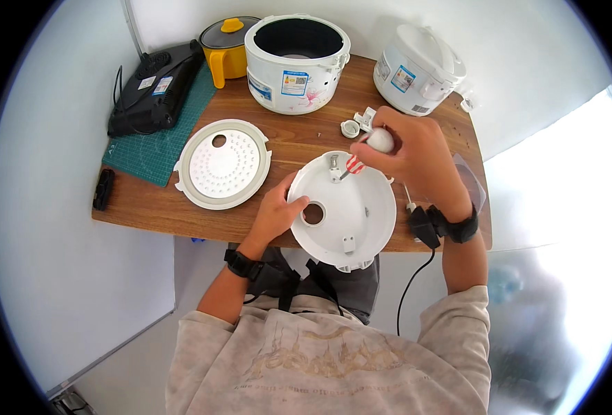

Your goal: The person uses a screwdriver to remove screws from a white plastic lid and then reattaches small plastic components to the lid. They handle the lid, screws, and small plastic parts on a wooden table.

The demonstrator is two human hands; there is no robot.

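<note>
A round white rice cooker lid shell (340, 211), hollow side up, lies at the table's front edge and juts past it. My left hand (276, 214) grips its left rim, thumb inside near a round hole. My right hand (409, 149) is wrapped round a screwdriver (355, 164) with a red-and-white striped handle and a pale end. Tilted, its shaft points down to the left, at a small metal bracket (334, 162) on the shell's far inner side. Whether the tip touches a screw is too small to tell.
Left of the shell lies a perforated inner lid (226, 162). Farther back stand a white cooker body (297, 83), a yellow pot (224, 59) and another rice cooker (416, 69). A black device (155, 90) rests on a green cutting mat (137, 160). Small white parts (351, 128) lie beyond the shell.
</note>
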